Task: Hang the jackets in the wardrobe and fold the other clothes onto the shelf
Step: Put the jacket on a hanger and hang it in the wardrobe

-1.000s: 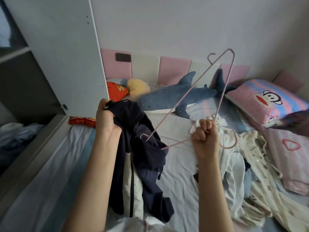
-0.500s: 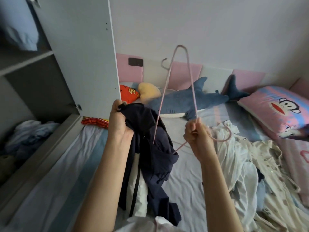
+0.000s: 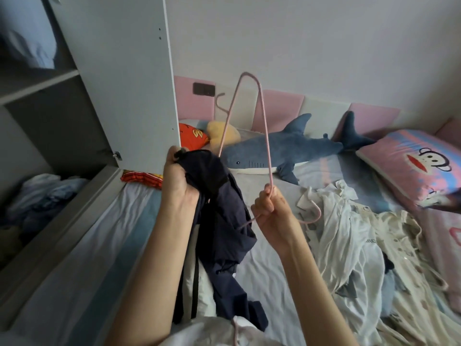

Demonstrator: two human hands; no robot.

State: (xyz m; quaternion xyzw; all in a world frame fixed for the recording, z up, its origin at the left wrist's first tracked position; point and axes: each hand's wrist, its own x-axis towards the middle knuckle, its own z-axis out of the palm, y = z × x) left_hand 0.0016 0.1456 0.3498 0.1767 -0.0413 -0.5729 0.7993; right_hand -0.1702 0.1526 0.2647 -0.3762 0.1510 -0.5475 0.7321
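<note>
**Right grip (image 3: 270, 211) swung hanger (image 3: 266, 136) upright beside jacket (image 3: 219, 201)**

Head view: the right grip was curled tight round the pink wire hanger near its lower end. Over the last second it had turned the hanger from a rightward lean to nearly upright. One wire now dropped out of sight behind the jacket's top. The left grip (image 3: 178, 178) pinched the dark jacket by its bunched upper edge, as before. It held the jacket up over the bed (image 3: 124, 233) near the left edge, by the open wardrobe door (image 3: 119, 83), with the hem trailing on the sheet. By my reading, the hanger was lined up to enter the jacket but not yet threaded, so nothing was hung. Pale clothes (image 3: 349, 245) lay heaped and unfolded toward the bed's right side.
</note>
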